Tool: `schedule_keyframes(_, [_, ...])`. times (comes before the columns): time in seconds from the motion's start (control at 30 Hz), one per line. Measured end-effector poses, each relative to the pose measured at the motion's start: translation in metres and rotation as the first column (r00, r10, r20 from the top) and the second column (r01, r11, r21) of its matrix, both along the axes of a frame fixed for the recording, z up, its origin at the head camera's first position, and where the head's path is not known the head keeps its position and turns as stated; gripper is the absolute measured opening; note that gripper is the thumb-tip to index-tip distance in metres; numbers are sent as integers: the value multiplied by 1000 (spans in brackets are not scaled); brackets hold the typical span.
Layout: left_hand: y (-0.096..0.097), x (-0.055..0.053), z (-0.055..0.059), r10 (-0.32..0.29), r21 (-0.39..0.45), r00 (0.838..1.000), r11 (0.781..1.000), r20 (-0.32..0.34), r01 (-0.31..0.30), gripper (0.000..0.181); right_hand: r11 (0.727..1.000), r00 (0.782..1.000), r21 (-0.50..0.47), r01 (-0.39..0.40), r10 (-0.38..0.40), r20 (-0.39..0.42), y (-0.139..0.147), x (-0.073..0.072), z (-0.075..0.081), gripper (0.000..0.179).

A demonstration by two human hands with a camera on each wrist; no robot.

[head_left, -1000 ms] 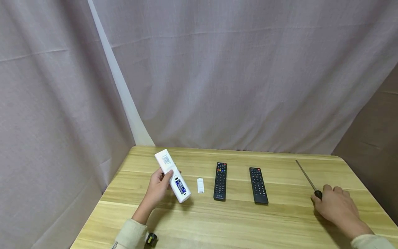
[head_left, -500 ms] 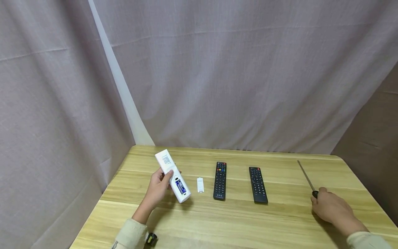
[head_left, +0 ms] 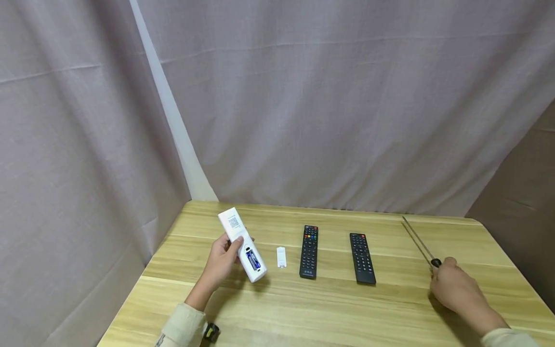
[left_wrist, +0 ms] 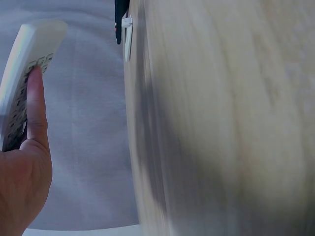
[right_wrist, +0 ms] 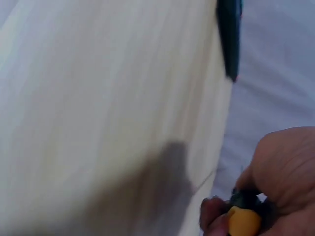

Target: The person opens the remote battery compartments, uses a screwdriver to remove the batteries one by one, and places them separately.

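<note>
In the head view my left hand (head_left: 223, 260) grips a white remote control (head_left: 240, 241), back side up, thumb across it. Its battery compartment is uncovered, with blue batteries (head_left: 253, 259) inside. The left wrist view shows the button side of this remote (left_wrist: 29, 73), a finger along it. A small white battery cover (head_left: 281, 257) lies on the table just right of it. At the right, my right hand (head_left: 455, 286) holds a screwdriver (head_left: 418, 238) by its black handle, the shaft pointing away to the upper left. The right wrist view reveals the handle's orange end (right_wrist: 244, 222).
Two black remotes lie between the hands: one (head_left: 309, 251) near the cover, the other (head_left: 363, 258) farther right. A small black and yellow object (head_left: 211, 332) is beside the left sleeve. Grey curtains (head_left: 325, 111) hang behind the wooden table (head_left: 329, 313).
The right hand, with the screwdriver, has moved slightly left, and the shaft now stands out from a thin line beside it on the table. My left hand keeps its hold on the white remote.
</note>
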State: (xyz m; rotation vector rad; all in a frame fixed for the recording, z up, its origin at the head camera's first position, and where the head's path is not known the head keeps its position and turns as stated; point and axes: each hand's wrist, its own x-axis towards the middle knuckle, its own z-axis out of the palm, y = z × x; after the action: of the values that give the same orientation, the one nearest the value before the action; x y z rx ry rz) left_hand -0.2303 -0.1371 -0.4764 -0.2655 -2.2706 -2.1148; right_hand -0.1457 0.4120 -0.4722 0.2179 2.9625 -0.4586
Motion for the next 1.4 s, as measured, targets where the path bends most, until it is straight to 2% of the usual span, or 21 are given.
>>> schedule_keyframes(0.1, [2, 1, 2, -4, -3, 1000, 1000, 3, 4, 29, 999, 994, -36, 12, -16, -110, -17, 2, 11, 34])
schedule_keyframes(0.23, [6, 2, 5, -1, -10, 1000, 1000, 11, 2, 29, 999, 967, -47, 0, -12, -255, -45, 6, 24, 33])
schedule_keyframes(0.33, [9, 0, 6, -10, -9, 1000, 1000, 11, 10, 30, 998, 952, -57, -21, 3, -306, -68, 10, 34, 36])
schedule_keyframes(0.43, [12, -3, 8, -17, -3, 1000, 1000, 9, 17, 29, 997, 928, -57, -60, 35, -371, -93, 16, 41, 34])
schedule_keyframes(0.53, [14, -5, 10, -17, 8, 1000, 1000, 4, 17, 28, 995, 892, -26, -99, 78, -445, -118, 22, 43, 28])
schedule_keyframes(0.6, [16, -5, 11, -19, 15, 1000, 1000, -4, 19, 28, 992, 873, -8, -129, 110, -476, -133, 26, 42, 27])
schedule_keyframes(0.7, [18, -5, 13, -18, 19, 1000, 1000, -15, 19, 29, 985, 854, 18, -170, 156, -496, -150, 31, 40, 24])
schedule_keyframes(0.83, [19, -5, 15, -23, 20, 1000, 1000, -18, 23, 29, 978, 837, 48, -204, 200, -509, -164, 35, 39, 21])
schedule_keyframes(0.93, [20, -6, 16, -32, 22, 999, 999, -15, 32, 30, 972, 814, 76, -222, 228, -534, -170, 37, 39, 23])
schedule_keyframes(1.0, [20, -7, 18, -37, 25, 999, 999, -16, 37, 30, 965, 792, 96, -244, 256, -554, -175, 38, 40, 26])
schedule_keyframes(1.1, [21, -10, 20, -35, 35, 999, 999, -26, 36, 31, 946, 743, 129, -296, 313, -592, -182, 39, 40, 29])
schedule_keyframes(1.3, [23, -14, 24, -26, 71, 998, 997, -64, 31, 34, 887, 601, 199, -416, 432, -672, -194, 36, 39, 29])
schedule_keyframes(1.33, [23, -14, 25, -24, 78, 998, 997, -66, 29, 34, 880, 586, 204, -428, 442, -679, -195, 36, 39, 29])
schedule_keyframes(1.4, [23, -15, 26, -19, 95, 998, 995, -66, 25, 33, 872, 572, 206, -443, 452, -684, -197, 35, 39, 28])
